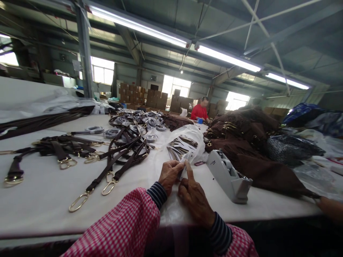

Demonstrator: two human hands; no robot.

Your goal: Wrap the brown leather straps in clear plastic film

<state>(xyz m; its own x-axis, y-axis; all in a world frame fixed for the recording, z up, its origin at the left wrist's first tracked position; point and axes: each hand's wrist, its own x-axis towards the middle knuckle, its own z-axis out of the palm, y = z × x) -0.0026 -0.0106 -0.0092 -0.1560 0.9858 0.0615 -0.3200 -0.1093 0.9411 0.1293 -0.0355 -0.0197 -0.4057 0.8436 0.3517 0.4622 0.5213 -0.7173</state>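
My left hand (170, 175) pinches a small white piece (184, 172), possibly a tag or label, low over the white table (144, 210). My right hand (196, 200) is against the same piece, its index finger stretched along it and the other fingers curled. Exactly how the right fingers grip it is partly hidden. Just beyond both hands lies an opened clear plastic bag (199, 137) with many thin flat strips (182, 144) in it, dark and pale. To the right of my right hand stands a grey tape dispenser (229, 178).
Brown straps with gold clasps (123, 153) lie on the left, with coiled wrapped straps (151, 123) behind. Brown fabric pieces (241, 142) are heaped on the right. Another person's hand (331, 208) touches the fabric at the right edge. A person in red (199, 112) is farther back.
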